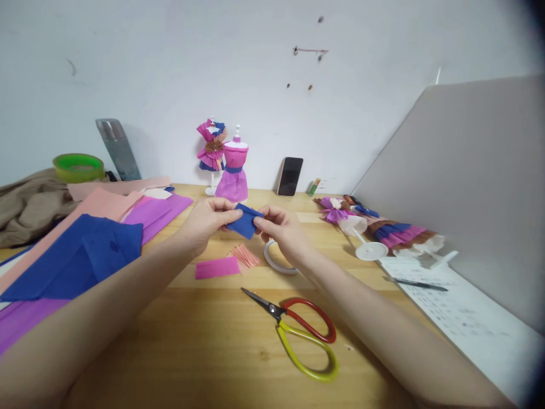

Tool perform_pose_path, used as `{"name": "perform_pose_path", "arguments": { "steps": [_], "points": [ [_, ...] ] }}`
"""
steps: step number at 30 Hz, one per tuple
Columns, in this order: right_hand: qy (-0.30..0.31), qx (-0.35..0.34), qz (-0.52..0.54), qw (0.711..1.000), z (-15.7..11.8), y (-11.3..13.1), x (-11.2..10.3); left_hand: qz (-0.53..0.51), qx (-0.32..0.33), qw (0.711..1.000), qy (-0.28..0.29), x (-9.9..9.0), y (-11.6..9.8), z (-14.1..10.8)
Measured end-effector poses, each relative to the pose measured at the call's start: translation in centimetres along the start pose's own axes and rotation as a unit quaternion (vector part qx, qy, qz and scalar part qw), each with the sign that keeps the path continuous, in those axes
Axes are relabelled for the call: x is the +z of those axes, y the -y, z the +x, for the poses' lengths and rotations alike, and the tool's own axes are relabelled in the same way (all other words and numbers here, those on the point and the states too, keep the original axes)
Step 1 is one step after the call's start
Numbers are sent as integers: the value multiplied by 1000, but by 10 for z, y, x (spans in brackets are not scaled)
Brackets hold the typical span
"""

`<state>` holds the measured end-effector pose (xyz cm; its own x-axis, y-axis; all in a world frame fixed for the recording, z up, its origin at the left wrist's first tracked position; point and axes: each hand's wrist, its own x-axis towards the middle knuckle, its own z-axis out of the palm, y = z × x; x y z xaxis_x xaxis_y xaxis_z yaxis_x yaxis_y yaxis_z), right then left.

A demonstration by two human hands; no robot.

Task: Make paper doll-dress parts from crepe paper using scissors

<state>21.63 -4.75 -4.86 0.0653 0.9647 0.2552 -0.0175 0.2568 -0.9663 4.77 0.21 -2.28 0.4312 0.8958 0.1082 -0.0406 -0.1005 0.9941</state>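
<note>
Between my two hands is a small piece of blue crepe paper (243, 222), held up over the table. My left hand (208, 220) pinches its left edge, thumb on top. On the opposite side, the thumb and fingers of my right hand (281, 228) are closed on the right edge. Below lie a flat pink paper strip (218, 268) and a pleated peach paper piece (246, 255). A roll of white tape (272, 264) sits partly behind my right wrist. Nearer to me rest scissors (276, 311) with one red and one yellow handle, blades slightly apart.
Folded crepe paper sheets (85, 250) cover the left side, near a green tape roll (79, 166) and a bottle (119, 149). Two dressed mini mannequins (233, 170) stand at the wall beside a phone (290, 176). Right are paper dresses (395, 234), a pen (419, 284) and a written sheet (464, 318).
</note>
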Motion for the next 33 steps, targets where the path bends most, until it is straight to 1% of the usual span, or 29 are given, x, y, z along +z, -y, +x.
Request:
{"name": "perform_pose_path", "arguments": {
  "steps": [2,5,9,14,17,21,24,26,28,30,33],
  "points": [
    [-27,6,23,999,0,-1,0,-14,-11,1000,-3,2,0,-2],
    [-49,9,42,998,0,0,0,-21,-20,1000,-2,3,0,-2],
    [-54,9,42,998,-1,3,1,-34,-18,999,-4,2,0,-1],
    [-57,6,60,997,-1,5,0,-35,9,999,-16,2,1,0],
    [-60,2,91,994,0,6,1,-45,25,999,-10,2,2,0],
    [-62,14,126,990,0,6,2,-44,55,998,1,1,3,1],
    [-72,18,134,988,1,6,2,-60,43,997,28,1,1,1],
    [-82,22,145,986,2,5,0,-57,35,997,28,1,-1,0],
    [-90,32,162,982,4,5,-1,-27,64,998,6,0,-1,0],
    [-95,43,179,978,4,4,-3,24,124,992,-4,-2,0,0],
    [-103,60,203,972,5,3,-3,108,204,972,33,-6,5,1]
  ]
}}
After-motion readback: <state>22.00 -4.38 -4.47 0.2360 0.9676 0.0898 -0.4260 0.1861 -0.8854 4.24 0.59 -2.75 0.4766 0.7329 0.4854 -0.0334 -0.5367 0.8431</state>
